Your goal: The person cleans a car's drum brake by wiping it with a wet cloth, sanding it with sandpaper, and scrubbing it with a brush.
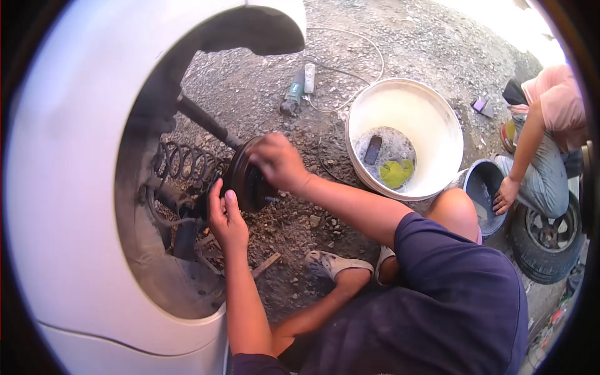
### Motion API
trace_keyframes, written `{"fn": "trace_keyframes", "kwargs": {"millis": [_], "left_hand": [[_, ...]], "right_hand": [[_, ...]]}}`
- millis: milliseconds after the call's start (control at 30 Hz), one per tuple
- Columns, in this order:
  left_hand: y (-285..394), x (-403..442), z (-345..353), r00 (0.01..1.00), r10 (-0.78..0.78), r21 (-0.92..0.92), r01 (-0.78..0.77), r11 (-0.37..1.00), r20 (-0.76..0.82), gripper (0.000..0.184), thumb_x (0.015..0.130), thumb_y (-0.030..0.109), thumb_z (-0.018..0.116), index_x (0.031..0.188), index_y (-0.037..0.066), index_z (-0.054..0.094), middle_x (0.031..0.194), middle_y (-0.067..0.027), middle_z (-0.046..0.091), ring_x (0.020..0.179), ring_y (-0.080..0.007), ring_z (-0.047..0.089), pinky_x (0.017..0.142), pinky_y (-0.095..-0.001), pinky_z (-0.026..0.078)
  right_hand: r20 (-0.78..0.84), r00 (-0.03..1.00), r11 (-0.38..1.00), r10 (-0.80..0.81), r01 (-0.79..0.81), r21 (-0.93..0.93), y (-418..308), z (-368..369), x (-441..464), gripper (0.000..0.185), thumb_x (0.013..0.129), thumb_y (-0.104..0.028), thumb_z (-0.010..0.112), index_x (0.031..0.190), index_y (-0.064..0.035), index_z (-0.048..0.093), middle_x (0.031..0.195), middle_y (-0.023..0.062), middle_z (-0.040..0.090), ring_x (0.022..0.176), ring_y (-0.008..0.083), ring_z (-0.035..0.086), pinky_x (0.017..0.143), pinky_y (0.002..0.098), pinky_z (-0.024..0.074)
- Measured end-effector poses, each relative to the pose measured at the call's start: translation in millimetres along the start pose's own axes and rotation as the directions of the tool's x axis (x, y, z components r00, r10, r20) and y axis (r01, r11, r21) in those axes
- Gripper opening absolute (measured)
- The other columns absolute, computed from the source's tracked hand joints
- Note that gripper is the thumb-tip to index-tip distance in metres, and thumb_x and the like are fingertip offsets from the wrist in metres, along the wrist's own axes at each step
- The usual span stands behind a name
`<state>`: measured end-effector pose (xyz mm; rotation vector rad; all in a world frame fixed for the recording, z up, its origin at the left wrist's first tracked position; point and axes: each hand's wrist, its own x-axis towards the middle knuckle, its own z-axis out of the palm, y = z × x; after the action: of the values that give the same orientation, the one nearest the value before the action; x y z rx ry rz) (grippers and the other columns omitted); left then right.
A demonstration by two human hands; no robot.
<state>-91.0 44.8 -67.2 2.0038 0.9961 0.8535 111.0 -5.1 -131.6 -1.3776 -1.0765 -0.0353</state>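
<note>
A dark round brake drum or hub (245,181) sits in the wheel arch of a white car (75,156). My left hand (227,215) is at the drum's lower left edge, thumb raised and fingers curled against the rim. Over the drum's upper face lies my right hand (275,161), slightly blurred, its fingers bent; whether it holds anything is hidden. Behind the drum are a coil spring (184,161) and a dark shaft (203,119).
A white bucket (406,137) holds sudsy water, a dark block and a yellow-green cloth. An angle grinder (292,97) with a cord lies on the gravel. At right, another person's hand (506,195) touches a dark bucket (484,194) near a wheel (547,237).
</note>
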Motion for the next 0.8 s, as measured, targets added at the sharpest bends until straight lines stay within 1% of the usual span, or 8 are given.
{"fn": "trace_keyframes", "kwargs": {"millis": [100,233,400,433,533,633,700,800], "left_hand": [[-3,45,37,0.982,0.178,0.227,-0.186,0.956,0.056,0.044,0.115,0.027,0.06,0.15,0.0,0.064,0.147,-0.021,0.069,0.132,-0.0337,0.068,0.112,-0.0428,0.052],[-2,61,58,0.954,0.274,0.52,-0.297,0.801,0.124,0.043,0.115,0.03,0.055,0.149,0.006,0.066,0.144,-0.0209,0.071,0.131,-0.0425,0.067,0.111,-0.0477,0.052],[4,61,65,0.958,0.256,0.508,-0.284,0.813,0.126,0.043,0.115,0.03,0.054,0.146,0.004,0.066,0.136,-0.0217,0.072,0.127,-0.0449,0.066,0.109,-0.052,0.051],[2,60,65,0.956,0.264,0.522,-0.289,0.803,0.124,0.042,0.115,0.03,0.054,0.146,0.004,0.067,0.136,-0.0216,0.072,0.127,-0.0449,0.066,0.109,-0.0519,0.051],[1,61,67,0.949,0.285,0.521,-0.313,0.794,0.136,0.042,0.116,0.029,0.052,0.146,0.004,0.066,0.137,-0.0223,0.072,0.126,-0.0453,0.066,0.108,-0.0511,0.051],[-2,60,63,0.961,0.243,0.507,-0.274,0.817,0.129,0.043,0.116,0.026,0.05,0.15,0.002,0.064,0.143,-0.0241,0.069,0.132,-0.0447,0.065,0.11,-0.0507,0.05],[-1,58,61,0.962,0.225,0.492,-0.271,0.827,0.152,0.044,0.117,0.026,0.048,0.151,0.002,0.063,0.145,-0.0238,0.068,0.133,-0.0446,0.064,0.112,-0.0501,0.05],[-4,57,57,0.951,0.258,0.481,-0.309,0.821,0.17,0.044,0.117,0.026,0.046,0.151,0.002,0.063,0.147,-0.0236,0.067,0.134,-0.0441,0.063,0.112,-0.0495,0.049]], "right_hand": [[0.046,0.982,0.981,-0.185,0.181,0.069,-5,-4,6,0.012,0.093,-0.015,0.082,0.104,-0.0111,0.083,0.103,0.0083,0.071,0.103,0.0319,0.067,0.088,0.0431,0.0574],[-0.134,0.84,0.833,0.525,-0.475,0.284,65,17,-23,0.018,0.106,-0.019,0.072,0.104,-0.0032,0.08,0.093,0.0124,0.071,0.086,0.027,0.068,0.08,0.0388,0.0531],[0.24,0.42,0.192,0.875,-0.757,0.625,98,32,-60,0.029,0.113,-0.023,0.064,0.113,0.0016,0.079,0.101,0.0023,0.077,0.093,0.0094,0.067,0.082,0.0325,0.053],[0.151,0.447,0.284,0.882,-0.759,0.586,98,39,-57,0.025,0.112,-0.022,0.066,0.112,-0.0021,0.081,0.1,0.0044,0.076,0.094,0.0137,0.068,0.082,0.0332,0.0534],[-0.111,0.854,0.843,0.508,-0.465,0.271,60,11,-25,0.017,0.103,-0.021,0.073,0.107,-0.0075,0.082,0.098,0.0091,0.071,0.097,0.0262,0.069,0.081,0.0383,0.056],[-0.003,1.0,0.979,0.01,-0.01,0.202,5,-9,3,0.012,0.1,-0.017,0.075,0.107,-0.0102,0.083,0.102,0.0084,0.073,0.1,0.0311,0.068,0.086,0.0394,0.0569],[-0.029,0.999,0.977,0.037,-0.03,0.211,14,-1,-5,0.012,0.1,-0.018,0.076,0.107,-0.011,0.082,0.101,0.0083,0.073,0.1,0.0327,0.068,0.086,0.0416,0.057],[-0.179,0.881,0.889,0.438,-0.394,0.234,60,18,-18,0.018,0.106,-0.022,0.072,0.105,-0.0067,0.081,0.096,0.0118,0.071,0.093,0.0302,0.069,0.085,0.0405,0.0561]]}}
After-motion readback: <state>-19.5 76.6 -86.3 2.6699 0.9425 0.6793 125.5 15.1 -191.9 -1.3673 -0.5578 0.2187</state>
